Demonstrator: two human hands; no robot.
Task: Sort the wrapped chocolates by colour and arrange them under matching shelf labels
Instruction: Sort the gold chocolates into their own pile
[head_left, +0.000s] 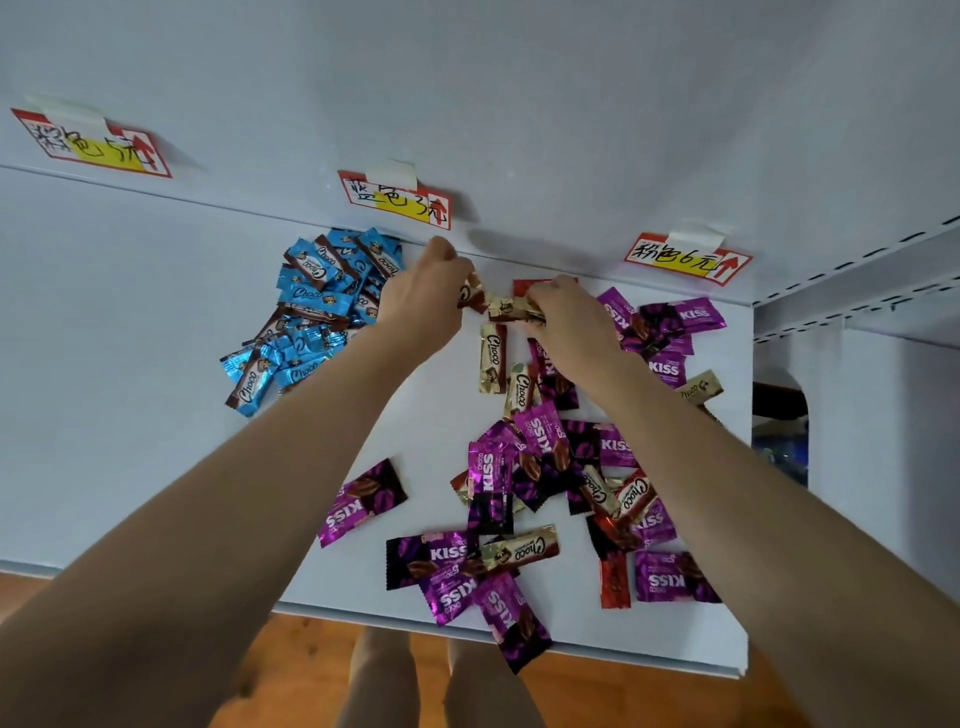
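- blue chocolates (311, 317) lay heaped just below and left of the middle label (397, 203), and they were the only colour that looked sorted.
- purple chocolates (519, 467) were spread below and right of the middle label. a few sat up under the right label (685, 258), and the rest lay loose and mixed.
- gold chocolates (492, 364) lay scattered below and right of the middle label, some tucked into the purple heap.
- red chocolates (614, 582) sat far below and right of the middle label, unsorted.
- the left hand (426, 296), just below the middle label, curled round what seemed a gold-brown wrapper. its fingertips were hidden.
- the right hand (569, 322), further right, pinched a small bunch of gold chocolates.
- no pile had yet formed under the left label (93, 145), far left of the middle label. most of the sorting looked undone.
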